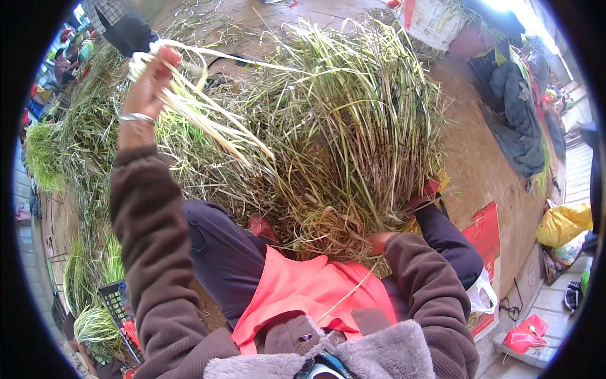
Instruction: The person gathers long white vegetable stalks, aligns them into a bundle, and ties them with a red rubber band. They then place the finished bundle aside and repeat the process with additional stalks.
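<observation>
My left hand, with a silver bangle at the wrist, is raised at the upper left. It grips a small bunch of pale peeled stalks, whose lower ends hang toward the heap. Low on the right, my right hand is down among dry leaves and stems; its fingers are mostly hidden, so its grip cannot be made out. A tall pile of long green and brownish stalks stands before me between my feet.
Loose plant litter spreads to the left, near a black plastic crate and green bundles. A person's dark-clothed leg is beyond my left hand. Dark cloth, a yellow sack and a red printed sheet lie rightward.
</observation>
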Motion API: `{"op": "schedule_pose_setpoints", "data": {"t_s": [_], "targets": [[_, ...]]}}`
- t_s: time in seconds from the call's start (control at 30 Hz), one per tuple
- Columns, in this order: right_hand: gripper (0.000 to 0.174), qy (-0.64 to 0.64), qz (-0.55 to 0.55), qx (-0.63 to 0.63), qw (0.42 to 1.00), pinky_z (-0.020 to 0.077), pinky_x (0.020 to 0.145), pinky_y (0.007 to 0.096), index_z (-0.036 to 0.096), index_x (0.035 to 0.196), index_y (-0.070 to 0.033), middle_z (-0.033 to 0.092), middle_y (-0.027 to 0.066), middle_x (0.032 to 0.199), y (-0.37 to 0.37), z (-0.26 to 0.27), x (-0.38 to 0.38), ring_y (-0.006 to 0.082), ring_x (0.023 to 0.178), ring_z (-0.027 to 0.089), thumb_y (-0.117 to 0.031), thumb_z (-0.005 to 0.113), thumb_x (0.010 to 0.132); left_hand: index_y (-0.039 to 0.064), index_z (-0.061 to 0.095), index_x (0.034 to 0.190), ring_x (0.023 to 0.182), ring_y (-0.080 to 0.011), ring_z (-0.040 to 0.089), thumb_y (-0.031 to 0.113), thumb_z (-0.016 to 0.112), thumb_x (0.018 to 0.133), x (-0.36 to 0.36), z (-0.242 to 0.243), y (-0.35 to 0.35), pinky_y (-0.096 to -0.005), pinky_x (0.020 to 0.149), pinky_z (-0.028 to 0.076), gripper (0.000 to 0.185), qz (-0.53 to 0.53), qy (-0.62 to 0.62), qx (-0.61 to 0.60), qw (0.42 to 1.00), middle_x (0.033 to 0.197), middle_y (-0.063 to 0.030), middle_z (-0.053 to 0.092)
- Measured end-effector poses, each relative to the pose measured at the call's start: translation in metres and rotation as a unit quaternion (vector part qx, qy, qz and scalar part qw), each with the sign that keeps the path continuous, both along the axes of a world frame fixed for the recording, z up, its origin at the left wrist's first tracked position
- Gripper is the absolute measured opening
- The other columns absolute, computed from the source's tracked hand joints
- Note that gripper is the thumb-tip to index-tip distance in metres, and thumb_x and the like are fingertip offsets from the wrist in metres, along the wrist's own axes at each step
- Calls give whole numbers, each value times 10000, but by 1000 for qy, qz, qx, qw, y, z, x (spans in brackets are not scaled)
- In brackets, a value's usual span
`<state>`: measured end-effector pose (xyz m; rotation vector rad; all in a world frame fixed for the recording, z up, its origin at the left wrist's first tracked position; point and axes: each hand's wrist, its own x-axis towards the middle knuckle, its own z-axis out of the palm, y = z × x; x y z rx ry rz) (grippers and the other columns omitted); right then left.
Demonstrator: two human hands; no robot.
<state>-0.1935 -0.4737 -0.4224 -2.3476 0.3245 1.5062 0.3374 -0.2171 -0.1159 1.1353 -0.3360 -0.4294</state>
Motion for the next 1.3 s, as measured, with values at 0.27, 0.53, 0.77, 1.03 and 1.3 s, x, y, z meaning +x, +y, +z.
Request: {"op": "schedule_pose_setpoints", "data": {"t_s": [0.27,0.53,0.77,1.03,1.3], "targets": [[188,-487,-276,13,828,470,504,300,603,798,-51,584,75,703,-42,90,132,146,549,524,-41,454,912,-42,511,1229,822,-156,610,0,592,885,-4,49,-39,-249,661,595,356,-140,149,-158,966,895,-92,591],[209,-497,-314,-305,750,572,719,375,689,932,-65,698,143,901,-98,63,216,299,780,683,-233,716,810,-20,597,1051,432,-41,381,193,503,970,-120,-116,-88,-184,386,313,246,-55,292,47,954,582,70,429],[187,-497,-375,-16,783,526,650,354,683,895,-42,683,116,786,-64,115,190,207,697,648,-192,700,783,-24,558,1055,467,-47,325,330,395,1015,-177,-169,-82,-196,414,268,392,-63,430,85,897,584,67,311],[134,-465,-426,210,747,364,501,209,601,761,-28,523,-58,641,20,149,152,20,581,449,-98,713,786,20,622,969,468,-54,421,171,544,890,-195,-188,-80,-175,391,292,187,-37,320,128,938,721,-18,604],[160,-395,-445,333,732,325,481,192,612,777,-45,525,-69,641,54,142,142,7,554,430,-150,733,790,77,613,982,530,-15,450,198,715,819,-217,-187,-79,-144,407,297,227,-167,232,135,949,839,0,646]]}}
